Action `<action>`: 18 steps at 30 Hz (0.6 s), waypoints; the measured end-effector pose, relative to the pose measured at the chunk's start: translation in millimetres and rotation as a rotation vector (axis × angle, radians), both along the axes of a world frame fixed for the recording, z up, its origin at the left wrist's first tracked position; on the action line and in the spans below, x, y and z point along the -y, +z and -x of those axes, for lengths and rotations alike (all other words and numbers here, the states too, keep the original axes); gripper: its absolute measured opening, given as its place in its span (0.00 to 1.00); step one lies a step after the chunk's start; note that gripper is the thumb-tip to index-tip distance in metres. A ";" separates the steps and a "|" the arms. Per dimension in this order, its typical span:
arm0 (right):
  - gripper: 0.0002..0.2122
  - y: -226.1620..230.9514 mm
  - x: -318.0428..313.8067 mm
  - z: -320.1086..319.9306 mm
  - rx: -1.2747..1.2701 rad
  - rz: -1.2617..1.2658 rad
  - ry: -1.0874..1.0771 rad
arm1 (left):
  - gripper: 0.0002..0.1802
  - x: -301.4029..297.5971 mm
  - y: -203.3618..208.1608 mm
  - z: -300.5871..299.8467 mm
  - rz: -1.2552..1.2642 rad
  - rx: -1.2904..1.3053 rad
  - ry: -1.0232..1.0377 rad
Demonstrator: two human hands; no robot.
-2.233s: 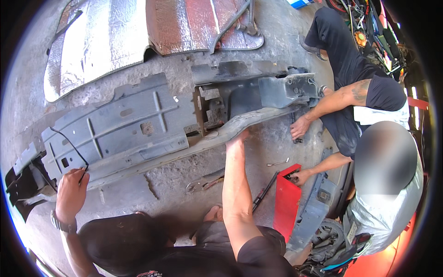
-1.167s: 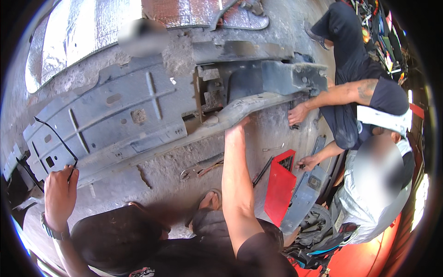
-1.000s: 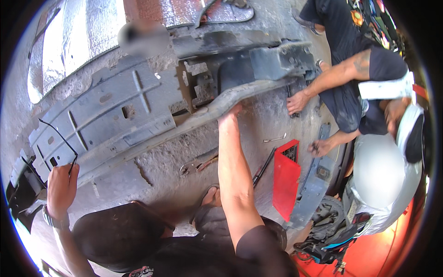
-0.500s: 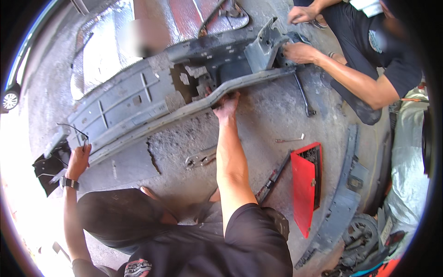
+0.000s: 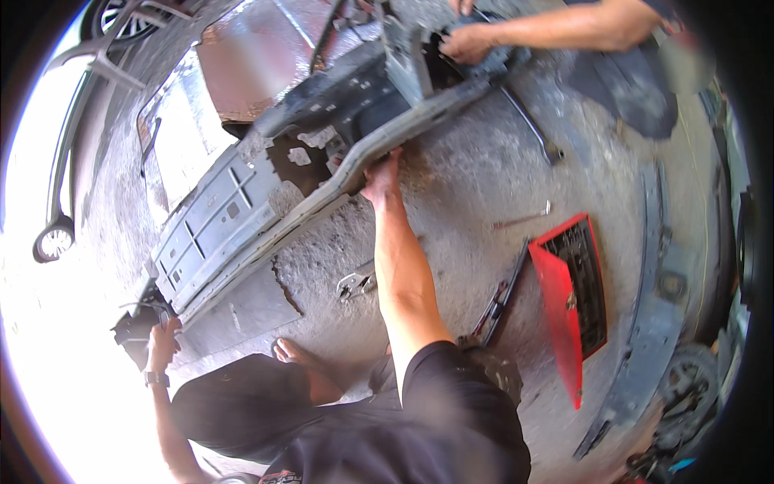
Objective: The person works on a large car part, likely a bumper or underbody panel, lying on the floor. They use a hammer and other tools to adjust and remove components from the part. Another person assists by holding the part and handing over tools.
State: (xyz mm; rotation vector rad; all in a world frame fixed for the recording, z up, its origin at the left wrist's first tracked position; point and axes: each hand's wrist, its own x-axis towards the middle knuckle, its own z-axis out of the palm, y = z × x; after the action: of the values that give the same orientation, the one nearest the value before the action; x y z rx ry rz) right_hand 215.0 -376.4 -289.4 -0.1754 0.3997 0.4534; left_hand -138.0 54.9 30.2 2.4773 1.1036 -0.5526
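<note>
I see R hand [image 5: 382, 181] reaching fwd, elbow nearly straight, gripping grey panel [image 5: 251, 213] by near rail; L hand [image 5: 163, 343] lower, at panel's L end, can't tell if pinching. Long axis slants fwd-right, L hand past R.

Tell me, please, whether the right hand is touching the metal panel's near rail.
Touching: the head view shows the right hand against the near rail, with no gap visible, partly hidden beneath it.
</note>
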 end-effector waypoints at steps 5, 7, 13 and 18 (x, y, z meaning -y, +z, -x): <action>0.42 -10.4 -18.5 -1.3 0.048 0.004 -0.015 | 0.28 -7.9 4.8 12.7 0.100 -0.057 0.035; 0.40 -33.8 -24.3 0.6 -0.034 0.102 -0.116 | 0.29 -0.7 4.3 2.3 0.106 -0.090 0.015; 0.25 -14.3 -41.8 33.8 -0.208 0.422 -0.247 | 0.29 -1.6 -3.1 2.2 0.138 -0.137 0.044; 0.31 8.7 -24.6 41.1 -0.228 0.408 0.006 | 0.28 0.6 -6.5 -3.6 0.168 -0.080 0.105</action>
State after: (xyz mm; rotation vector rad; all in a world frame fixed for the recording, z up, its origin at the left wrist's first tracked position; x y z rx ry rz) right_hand 173.9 -351.8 -280.7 -0.5231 0.7149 0.3946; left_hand -134.4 54.3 23.7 2.2576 1.1599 -0.6889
